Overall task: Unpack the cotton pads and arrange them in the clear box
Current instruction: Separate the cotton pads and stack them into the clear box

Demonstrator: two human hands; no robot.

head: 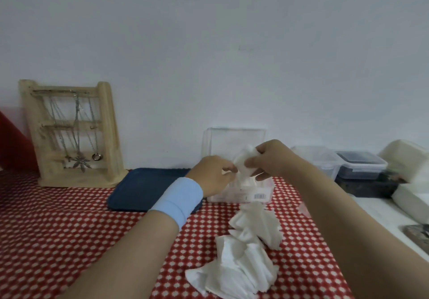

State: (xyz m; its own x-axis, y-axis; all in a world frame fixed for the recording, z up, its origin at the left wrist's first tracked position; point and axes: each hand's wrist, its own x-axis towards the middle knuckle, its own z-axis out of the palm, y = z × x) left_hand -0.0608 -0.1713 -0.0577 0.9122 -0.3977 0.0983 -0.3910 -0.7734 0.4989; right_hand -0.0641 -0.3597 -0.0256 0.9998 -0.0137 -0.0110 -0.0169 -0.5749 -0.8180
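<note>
Many white cotton pads (246,257) lie heaped loose on the red-dotted tabletop (69,229), the clear box (234,139) behind looks unfilled — most arranging seems left — while left hand (214,174) and right hand (271,159), each grip pinching, hold one wad (246,159) above the opened pack (250,191).

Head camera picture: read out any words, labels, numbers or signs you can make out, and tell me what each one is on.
No text is legible in this view.
Barcode sticker on the front wall of the clear box: the bars show, but the digits are too blurred to read.
Small dark mark left of the sticker: too small to read.
</note>
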